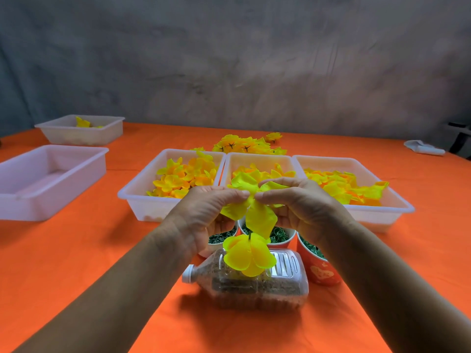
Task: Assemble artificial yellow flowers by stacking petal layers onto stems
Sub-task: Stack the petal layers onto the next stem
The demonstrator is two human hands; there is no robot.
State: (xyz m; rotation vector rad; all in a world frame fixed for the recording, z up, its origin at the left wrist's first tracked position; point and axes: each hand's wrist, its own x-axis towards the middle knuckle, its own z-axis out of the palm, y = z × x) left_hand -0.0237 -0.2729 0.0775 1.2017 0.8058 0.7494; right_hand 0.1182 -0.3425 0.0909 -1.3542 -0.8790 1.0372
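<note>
A: Table [76, 263] first, orange cloth, fills the whole lower view. On it?

B: Three white trays in a row: left tray [142, 197], middle tray [257, 159], right tray [382, 212], all holding loose yellow petals. Two more trays at far left: near one [51, 184] looks bare inside, far one [79, 135] has a few yellow pieces.

A: Behind the row?

B: Pile of finished flowers [244, 145].

A: Near the person?

B: Clear plastic bottle [254, 284] lying on its side, white cap to the left, brownish fill. Paper cups [321, 271] just behind it, green bits inside, can't tell what exactly.

A: Hands?

B: Left hand [206, 215] and right hand [303, 207] raised over the cups, fingertips nearly meeting. Both pinch a yellow petal layer [257, 215], thumbs against forefingers.

A: Stem?

B: Thin dark stem [250, 235] runs down from that layer to a lower petal layer [248, 256] already on it, hanging above the bottle.
</note>
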